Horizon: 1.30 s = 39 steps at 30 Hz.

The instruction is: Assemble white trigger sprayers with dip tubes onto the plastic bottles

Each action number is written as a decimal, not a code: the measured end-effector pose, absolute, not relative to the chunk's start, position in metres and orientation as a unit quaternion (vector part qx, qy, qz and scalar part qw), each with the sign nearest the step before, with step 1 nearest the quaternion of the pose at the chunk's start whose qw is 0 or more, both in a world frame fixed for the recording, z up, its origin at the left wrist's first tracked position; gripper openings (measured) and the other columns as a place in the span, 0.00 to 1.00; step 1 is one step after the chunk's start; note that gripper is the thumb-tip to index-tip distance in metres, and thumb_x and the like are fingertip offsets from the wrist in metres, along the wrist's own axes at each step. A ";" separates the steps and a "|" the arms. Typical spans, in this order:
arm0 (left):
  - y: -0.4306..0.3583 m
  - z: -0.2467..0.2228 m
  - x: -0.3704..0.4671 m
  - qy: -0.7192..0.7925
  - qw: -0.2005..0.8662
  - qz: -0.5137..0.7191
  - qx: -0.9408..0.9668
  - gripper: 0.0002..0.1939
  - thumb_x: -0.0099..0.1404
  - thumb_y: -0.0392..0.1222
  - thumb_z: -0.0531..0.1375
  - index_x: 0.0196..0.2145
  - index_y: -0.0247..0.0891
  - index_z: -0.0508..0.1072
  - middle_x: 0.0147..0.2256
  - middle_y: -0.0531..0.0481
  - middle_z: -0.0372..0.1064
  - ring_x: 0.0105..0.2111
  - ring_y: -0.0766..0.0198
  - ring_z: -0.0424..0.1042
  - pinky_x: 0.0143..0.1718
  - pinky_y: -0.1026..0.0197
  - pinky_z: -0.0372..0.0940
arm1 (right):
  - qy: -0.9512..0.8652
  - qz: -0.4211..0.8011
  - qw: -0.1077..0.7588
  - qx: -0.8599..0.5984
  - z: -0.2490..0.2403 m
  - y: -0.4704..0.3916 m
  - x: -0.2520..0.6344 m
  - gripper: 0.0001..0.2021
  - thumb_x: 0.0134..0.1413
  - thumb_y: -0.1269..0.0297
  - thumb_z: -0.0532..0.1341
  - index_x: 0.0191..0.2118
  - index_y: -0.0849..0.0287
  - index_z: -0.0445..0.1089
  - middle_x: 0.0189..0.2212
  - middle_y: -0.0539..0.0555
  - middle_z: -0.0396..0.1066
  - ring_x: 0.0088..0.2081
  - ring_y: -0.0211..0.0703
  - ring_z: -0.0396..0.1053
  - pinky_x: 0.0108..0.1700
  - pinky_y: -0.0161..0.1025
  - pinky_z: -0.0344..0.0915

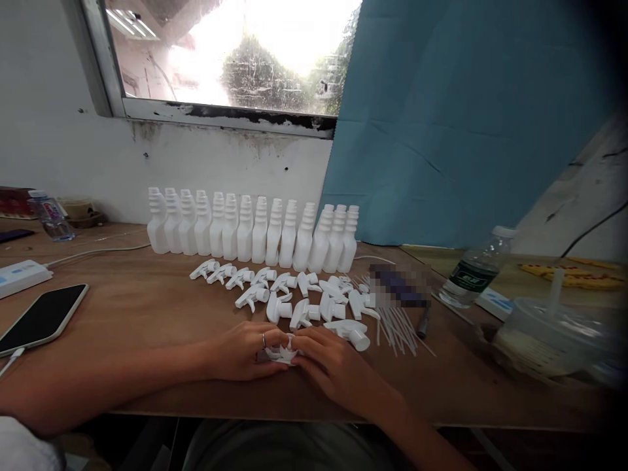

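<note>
Near the table's front edge, my left hand [248, 350] and my right hand [328, 356] meet around a white trigger spray head [281, 355]. Fingers of both hands are closed on it from either side, and they hide much of its shape. A ring is on a finger of my left hand. Just beyond lie several more white spray heads [305, 314] in loose rows, one of them [349, 332] right by my right hand. Thin white tubes [398, 330] lie in a loose bunch to the right.
A row of white bottles [244, 232] without tops stands at the back. To the left are a phone [44, 317] on a cable and a power strip [22, 276]. Rightward are a screwdriver-like tool [423, 324], a water bottle [473, 275] and a plastic cup [549, 337] with a straw.
</note>
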<state>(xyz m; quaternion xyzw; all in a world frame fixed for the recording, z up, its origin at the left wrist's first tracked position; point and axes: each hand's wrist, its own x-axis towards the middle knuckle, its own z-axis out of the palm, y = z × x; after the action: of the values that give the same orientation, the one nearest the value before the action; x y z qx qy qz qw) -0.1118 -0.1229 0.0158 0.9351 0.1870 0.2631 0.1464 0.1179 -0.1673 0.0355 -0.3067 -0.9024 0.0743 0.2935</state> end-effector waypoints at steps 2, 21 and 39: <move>-0.123 0.016 -0.112 0.185 0.151 0.259 0.936 0.14 0.67 0.48 0.58 0.46 0.37 0.69 0.38 0.46 0.73 0.37 0.63 0.72 0.37 0.65 0.65 | -0.902 0.080 0.301 -0.298 0.037 -0.166 0.117 0.09 0.64 0.70 0.54 0.45 0.54 0.69 0.39 0.55 0.73 0.41 0.46 0.71 0.42 0.43 0.69; -0.124 0.012 -0.112 0.144 0.057 0.290 0.945 0.09 0.67 0.43 0.57 0.43 0.37 0.67 0.34 0.47 0.71 0.31 0.65 0.69 0.32 0.65 0.61 | -0.889 0.184 0.240 -0.343 0.067 -0.161 0.142 0.21 0.61 0.61 0.59 0.59 0.48 0.62 0.63 0.54 0.58 0.62 0.47 0.59 0.60 0.46 0.63; -0.124 0.014 -0.111 0.169 0.059 0.270 0.946 0.11 0.66 0.45 0.57 0.43 0.38 0.64 0.35 0.48 0.71 0.31 0.65 0.70 0.31 0.65 0.61 | -0.820 -0.046 0.036 -0.570 0.086 -0.062 0.254 0.08 0.46 0.68 0.59 0.36 0.57 0.69 0.36 0.56 0.75 0.42 0.55 0.72 0.47 0.48 0.61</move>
<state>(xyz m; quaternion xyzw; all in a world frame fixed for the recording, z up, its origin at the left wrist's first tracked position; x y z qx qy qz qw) -0.1105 -0.1242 0.0135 0.9463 0.1686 0.2696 0.0588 0.2544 -0.0616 0.0860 -0.5700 -0.8196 -0.0455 0.0356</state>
